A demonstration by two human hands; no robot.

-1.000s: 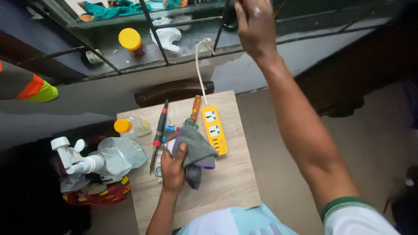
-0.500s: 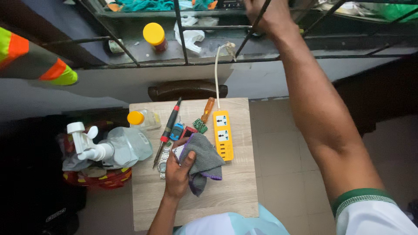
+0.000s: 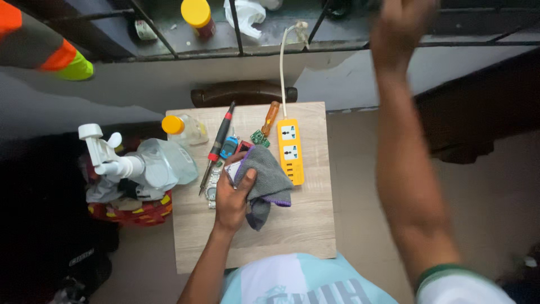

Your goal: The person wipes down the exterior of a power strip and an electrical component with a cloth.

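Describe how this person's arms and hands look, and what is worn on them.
Both arms are bare from the hands up, with no gloves, watch or rings that can be made out. The left hand and its forearm show no sleeve in view. The right hand is blurred; near that shoulder sits a short white sleeve with a green band at its hem.

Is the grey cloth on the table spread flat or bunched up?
Bunched up. The grey cloth lies in loose folds on the wooden table, gripped at one edge by the left hand.

Matt grey cloth [image 3: 264, 180], wood-grain table [image 3: 292, 231]
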